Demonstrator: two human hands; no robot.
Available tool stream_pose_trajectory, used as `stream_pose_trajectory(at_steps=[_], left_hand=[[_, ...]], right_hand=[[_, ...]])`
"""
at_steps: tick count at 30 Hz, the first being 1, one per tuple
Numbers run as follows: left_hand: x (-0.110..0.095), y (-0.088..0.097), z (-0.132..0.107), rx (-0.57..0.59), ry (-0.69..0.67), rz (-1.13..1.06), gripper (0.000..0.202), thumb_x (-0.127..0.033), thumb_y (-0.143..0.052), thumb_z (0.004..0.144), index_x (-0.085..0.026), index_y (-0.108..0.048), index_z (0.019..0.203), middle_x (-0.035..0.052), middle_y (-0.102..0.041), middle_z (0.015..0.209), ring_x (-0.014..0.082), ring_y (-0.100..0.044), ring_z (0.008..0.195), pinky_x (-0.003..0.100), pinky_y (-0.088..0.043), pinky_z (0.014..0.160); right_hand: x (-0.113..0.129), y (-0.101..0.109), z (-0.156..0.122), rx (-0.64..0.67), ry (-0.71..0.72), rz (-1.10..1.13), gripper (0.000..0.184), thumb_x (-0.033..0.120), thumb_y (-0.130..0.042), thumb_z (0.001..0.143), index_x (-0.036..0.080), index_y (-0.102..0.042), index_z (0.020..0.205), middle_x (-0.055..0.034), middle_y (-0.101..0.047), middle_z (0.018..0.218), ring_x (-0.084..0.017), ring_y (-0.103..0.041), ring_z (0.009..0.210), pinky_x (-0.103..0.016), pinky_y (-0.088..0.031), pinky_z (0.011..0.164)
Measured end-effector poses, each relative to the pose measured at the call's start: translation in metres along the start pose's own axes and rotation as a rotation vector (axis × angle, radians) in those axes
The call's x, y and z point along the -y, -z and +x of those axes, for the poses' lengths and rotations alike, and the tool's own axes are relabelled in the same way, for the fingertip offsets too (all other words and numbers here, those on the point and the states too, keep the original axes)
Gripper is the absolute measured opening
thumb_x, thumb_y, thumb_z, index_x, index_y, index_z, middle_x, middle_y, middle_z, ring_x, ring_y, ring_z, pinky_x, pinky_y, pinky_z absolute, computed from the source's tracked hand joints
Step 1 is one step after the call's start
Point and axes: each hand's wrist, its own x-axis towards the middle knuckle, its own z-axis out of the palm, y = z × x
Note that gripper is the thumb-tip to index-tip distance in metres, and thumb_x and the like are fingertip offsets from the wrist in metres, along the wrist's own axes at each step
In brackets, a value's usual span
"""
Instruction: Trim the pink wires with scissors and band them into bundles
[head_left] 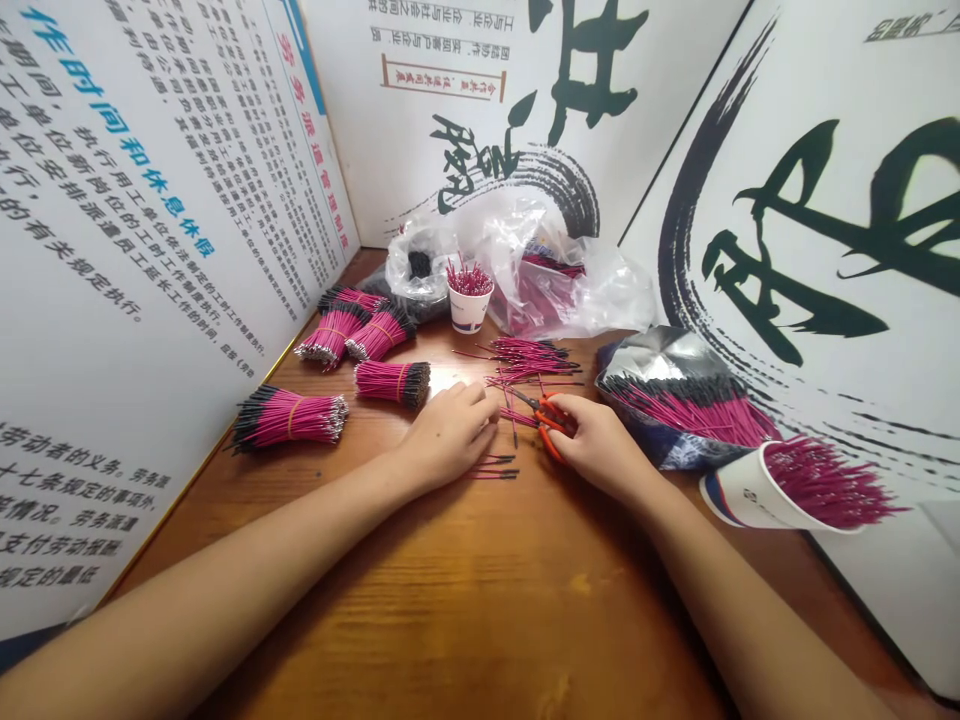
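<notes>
Left hand (450, 435): loosely curled, nothing gripped, resting on the tabletop (450, 620) just beside loose pink wires (529, 360).
Right hand (592, 445): closed, gripping orange scissors (551, 425) by the handles, blades angled toward the wires.
Left edge: wire bundles (315, 420), held together by bands (289, 418).
Right edge: tipped paper cup (750, 490) holding more wires (829, 485).
Far corner: upright cup (470, 305), plastic bag (570, 290).

Orange-handled scissors (553, 428) sit with their steel blades pointing to ten o'clock, and a loose spread of thin magenta wires (529, 360), black-tipped and untied, lies fanned at their twelve o'clock.
</notes>
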Motion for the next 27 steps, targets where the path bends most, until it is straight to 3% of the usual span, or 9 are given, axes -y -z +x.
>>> stream_pose_trajectory(at_steps=[7, 14, 18, 21, 24, 27], left_hand=[[-0.001, 0.001, 0.000, -0.016, 0.006, -0.026, 0.015, -0.019, -0.045, 0.092, -0.018, -0.058, 0.100, 0.0068, -0.057, 0.099, 0.0213, -0.052, 0.092, 0.036, -0.043, 0.083], [-0.001, 0.001, -0.001, -0.010, 0.003, -0.032, 0.013, -0.018, -0.045, 0.091, -0.017, -0.059, 0.092, 0.0072, -0.057, 0.099, 0.0215, -0.051, 0.093, 0.036, -0.044, 0.084], [-0.002, 0.002, -0.001, -0.009, -0.003, -0.042, 0.014, -0.018, -0.047, 0.089, -0.017, -0.059, 0.095, 0.0083, -0.058, 0.102, 0.0225, -0.051, 0.094, 0.038, -0.046, 0.085], [-0.002, 0.005, -0.001, -0.004, -0.038, -0.088, 0.021, -0.016, -0.050, 0.087, -0.018, -0.061, 0.105, 0.0083, -0.059, 0.112, 0.0244, -0.049, 0.103, 0.042, -0.044, 0.095], [-0.003, 0.006, -0.001, 0.010, -0.083, -0.136, 0.027, -0.011, -0.048, 0.087, -0.019, -0.063, 0.108, 0.0056, -0.061, 0.123, 0.0245, -0.048, 0.112, 0.043, -0.040, 0.104], [-0.003, 0.005, -0.001, 0.016, -0.085, -0.148, 0.030, -0.008, -0.046, 0.087, -0.018, -0.063, 0.109, 0.0057, -0.063, 0.123, 0.0236, -0.050, 0.111, 0.042, -0.042, 0.103]], right_hand=[[-0.005, 0.000, 0.000, -0.022, -0.018, -0.016, 0.011, 0.017, -0.054, 0.079, 0.019, -0.062, 0.087, -0.0043, -0.069, 0.084, -0.019, -0.060, 0.074, -0.028, -0.044, 0.067], [0.001, 0.000, 0.000, -0.149, 0.034, -0.034, 0.014, 0.016, -0.053, 0.079, 0.020, -0.061, 0.090, -0.0054, -0.067, 0.089, -0.019, -0.062, 0.079, -0.028, -0.046, 0.071], [0.019, -0.005, -0.008, -0.024, 0.078, -0.042, 0.010, 0.017, -0.057, 0.078, 0.022, -0.058, 0.087, -0.0034, -0.068, 0.088, -0.018, -0.062, 0.077, -0.027, -0.045, 0.068], [0.027, -0.012, -0.011, 0.016, 0.038, -0.112, 0.014, 0.016, -0.057, 0.077, 0.022, -0.058, 0.089, -0.0035, -0.070, 0.092, -0.019, -0.064, 0.079, -0.027, -0.044, 0.067], [0.027, -0.014, -0.011, 0.013, 0.012, -0.159, 0.017, 0.015, -0.056, 0.077, 0.023, -0.059, 0.092, -0.0032, -0.071, 0.092, -0.019, -0.063, 0.078, -0.027, -0.042, 0.066], [0.024, -0.011, -0.010, 0.005, -0.013, -0.228, 0.013, 0.016, -0.057, 0.078, 0.023, -0.059, 0.089, -0.0033, -0.071, 0.090, -0.019, -0.063, 0.077, -0.027, -0.040, 0.066]])
